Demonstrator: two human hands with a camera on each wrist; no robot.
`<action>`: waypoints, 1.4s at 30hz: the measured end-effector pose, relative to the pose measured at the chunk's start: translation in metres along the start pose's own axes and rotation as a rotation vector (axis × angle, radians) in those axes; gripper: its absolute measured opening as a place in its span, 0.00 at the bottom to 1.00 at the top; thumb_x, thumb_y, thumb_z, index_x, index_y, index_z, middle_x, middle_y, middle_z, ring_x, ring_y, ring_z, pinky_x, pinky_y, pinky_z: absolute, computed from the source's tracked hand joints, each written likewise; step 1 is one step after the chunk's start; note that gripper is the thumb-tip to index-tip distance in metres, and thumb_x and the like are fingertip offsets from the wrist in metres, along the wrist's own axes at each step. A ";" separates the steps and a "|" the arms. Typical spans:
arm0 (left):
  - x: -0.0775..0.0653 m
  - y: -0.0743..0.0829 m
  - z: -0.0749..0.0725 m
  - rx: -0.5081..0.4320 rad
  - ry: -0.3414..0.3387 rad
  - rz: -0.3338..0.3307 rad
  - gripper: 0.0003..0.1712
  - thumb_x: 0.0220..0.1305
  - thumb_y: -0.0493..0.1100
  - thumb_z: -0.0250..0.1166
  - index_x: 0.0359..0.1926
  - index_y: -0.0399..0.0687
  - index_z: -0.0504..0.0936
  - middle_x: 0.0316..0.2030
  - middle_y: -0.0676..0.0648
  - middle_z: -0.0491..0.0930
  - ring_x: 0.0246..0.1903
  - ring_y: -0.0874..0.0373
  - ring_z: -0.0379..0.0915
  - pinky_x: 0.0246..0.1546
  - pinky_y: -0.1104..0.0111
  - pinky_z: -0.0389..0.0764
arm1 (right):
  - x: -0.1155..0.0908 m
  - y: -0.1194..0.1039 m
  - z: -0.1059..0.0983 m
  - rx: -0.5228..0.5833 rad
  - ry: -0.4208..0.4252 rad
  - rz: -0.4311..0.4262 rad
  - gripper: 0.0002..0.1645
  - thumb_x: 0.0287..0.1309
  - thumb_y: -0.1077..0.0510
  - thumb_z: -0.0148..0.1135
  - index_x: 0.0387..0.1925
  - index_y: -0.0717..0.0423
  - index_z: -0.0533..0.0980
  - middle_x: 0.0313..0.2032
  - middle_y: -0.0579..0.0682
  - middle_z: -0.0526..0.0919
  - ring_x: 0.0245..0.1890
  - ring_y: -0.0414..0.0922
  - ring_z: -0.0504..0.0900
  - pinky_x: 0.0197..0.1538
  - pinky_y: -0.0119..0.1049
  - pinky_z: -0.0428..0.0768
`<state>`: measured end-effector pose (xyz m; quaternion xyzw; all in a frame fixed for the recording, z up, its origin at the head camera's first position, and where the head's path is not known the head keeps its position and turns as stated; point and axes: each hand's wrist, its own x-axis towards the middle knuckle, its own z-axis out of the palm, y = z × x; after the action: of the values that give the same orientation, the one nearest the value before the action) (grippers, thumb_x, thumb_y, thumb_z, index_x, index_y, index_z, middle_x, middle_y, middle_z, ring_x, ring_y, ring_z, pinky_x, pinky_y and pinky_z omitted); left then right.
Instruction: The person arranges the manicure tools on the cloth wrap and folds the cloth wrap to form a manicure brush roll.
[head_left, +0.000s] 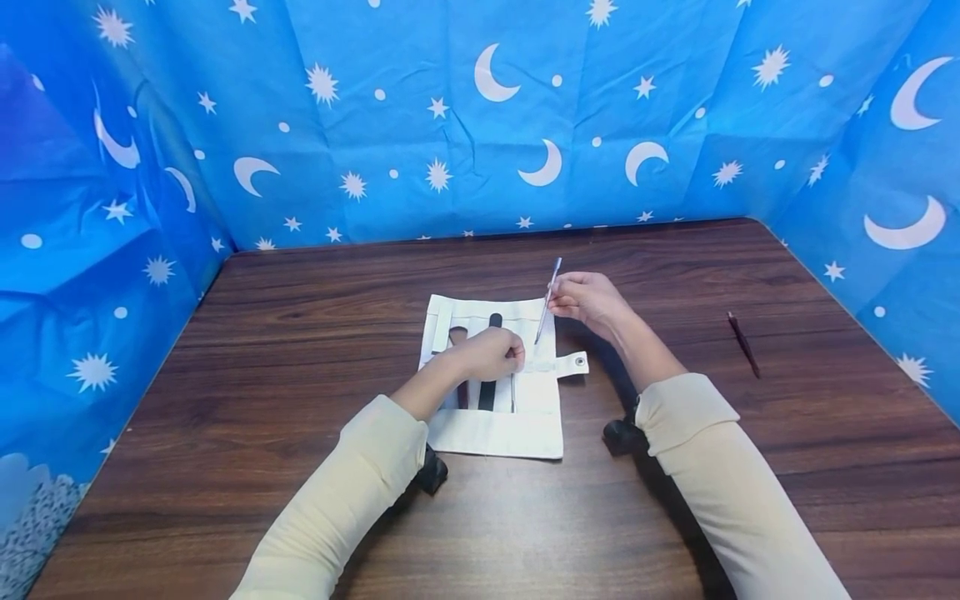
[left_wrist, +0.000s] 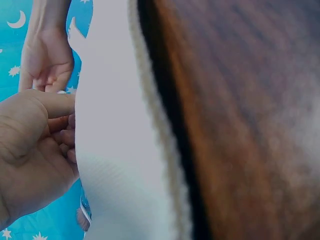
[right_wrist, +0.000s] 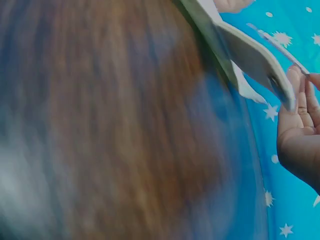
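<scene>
With the left grip (head_left: pixel 487 354), curls fingers over the pouch (head_left: pixel 495 435), impossible to tell whether pinching anything; if pulling, could skew it. Farther, with the right grip (head_left: pixel 588 302), pinches the tool (head_left: pixel 542 321) above the pouch's right side; held off-centre, might swivel and snag. Points the lower end near and down, slightly left; slants lengthwise up toward the far side.

Free bench (head_left: pixel 300 333) L of pouch (head_left: pixel 487 435), out to L edge; also nr. gap betw. L sleeve (head_left: pixel 337 500) & R sleeve (head_left: pixel 727 475), which block sideways passes on nr. side. Over pouch: L hand (head_left: pixel 491 354) in way at mid, R hand (head_left: pixel 585 298) w/ tilted slim tool (head_left: pixel 546 308) at far R; snap strap (head_left: pixel 572 365) juts R. Beyond R sleeve, room all round dark red tool (head_left: pixel 744 344). Curtain (head_left: pixel 420 125) walls off far, L & R sides.
</scene>
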<state>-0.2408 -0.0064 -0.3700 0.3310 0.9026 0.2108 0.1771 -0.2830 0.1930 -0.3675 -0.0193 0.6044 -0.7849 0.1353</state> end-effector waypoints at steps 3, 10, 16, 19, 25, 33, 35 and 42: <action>0.001 -0.001 0.000 0.004 0.006 0.005 0.07 0.63 0.33 0.55 0.29 0.43 0.78 0.20 0.53 0.69 0.22 0.62 0.65 0.27 0.75 0.65 | 0.003 0.004 0.005 -0.067 -0.016 0.037 0.05 0.60 0.71 0.47 0.37 0.70 0.68 0.25 0.53 0.78 0.23 0.41 0.79 0.32 0.30 0.79; -0.001 0.000 0.000 -0.035 0.012 0.014 0.08 0.62 0.32 0.55 0.29 0.41 0.78 0.19 0.53 0.68 0.21 0.63 0.64 0.25 0.76 0.64 | 0.003 0.010 0.008 -0.201 -0.069 0.108 0.09 0.59 0.71 0.46 0.41 0.73 0.67 0.26 0.52 0.78 0.26 0.41 0.79 0.35 0.30 0.79; 0.000 -0.002 0.001 -0.044 0.011 0.007 0.08 0.63 0.32 0.54 0.30 0.41 0.78 0.19 0.53 0.69 0.21 0.63 0.64 0.25 0.76 0.65 | -0.002 0.010 0.008 -0.204 -0.072 0.156 0.09 0.60 0.70 0.47 0.41 0.72 0.68 0.25 0.52 0.79 0.26 0.41 0.80 0.36 0.30 0.79; 0.000 -0.003 0.001 -0.040 0.014 0.002 0.08 0.63 0.32 0.54 0.30 0.42 0.78 0.20 0.53 0.69 0.21 0.63 0.64 0.26 0.76 0.65 | -0.003 0.010 0.007 -0.180 -0.077 0.168 0.08 0.61 0.70 0.48 0.41 0.71 0.68 0.25 0.52 0.79 0.26 0.41 0.80 0.37 0.30 0.78; 0.000 -0.004 0.001 -0.051 0.017 0.010 0.08 0.62 0.31 0.54 0.30 0.41 0.78 0.20 0.52 0.70 0.21 0.63 0.64 0.25 0.76 0.65 | -0.003 0.013 0.004 -0.130 -0.126 0.193 0.05 0.60 0.71 0.47 0.37 0.69 0.70 0.25 0.53 0.80 0.27 0.41 0.81 0.36 0.30 0.78; 0.000 -0.004 0.001 -0.048 0.029 0.030 0.09 0.61 0.30 0.53 0.29 0.41 0.78 0.22 0.52 0.71 0.21 0.63 0.64 0.24 0.76 0.65 | -0.003 0.019 0.009 -0.191 -0.240 0.275 0.06 0.61 0.72 0.48 0.33 0.67 0.72 0.25 0.54 0.80 0.26 0.42 0.81 0.35 0.30 0.79; 0.000 -0.005 0.001 -0.051 0.030 0.027 0.09 0.62 0.30 0.53 0.30 0.41 0.78 0.22 0.52 0.71 0.21 0.63 0.64 0.24 0.76 0.65 | -0.005 0.019 0.010 -0.220 -0.246 0.286 0.06 0.61 0.71 0.49 0.32 0.67 0.73 0.24 0.54 0.80 0.26 0.41 0.81 0.35 0.30 0.79; 0.000 -0.005 0.001 -0.055 0.034 0.024 0.07 0.60 0.30 0.53 0.30 0.40 0.77 0.21 0.51 0.70 0.21 0.62 0.64 0.23 0.75 0.65 | -0.009 0.018 0.010 -0.276 -0.251 0.320 0.05 0.60 0.71 0.50 0.35 0.68 0.73 0.26 0.55 0.81 0.27 0.41 0.82 0.35 0.30 0.79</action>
<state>-0.2432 -0.0093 -0.3730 0.3332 0.8953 0.2432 0.1682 -0.2692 0.1817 -0.3812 -0.0389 0.6796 -0.6551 0.3277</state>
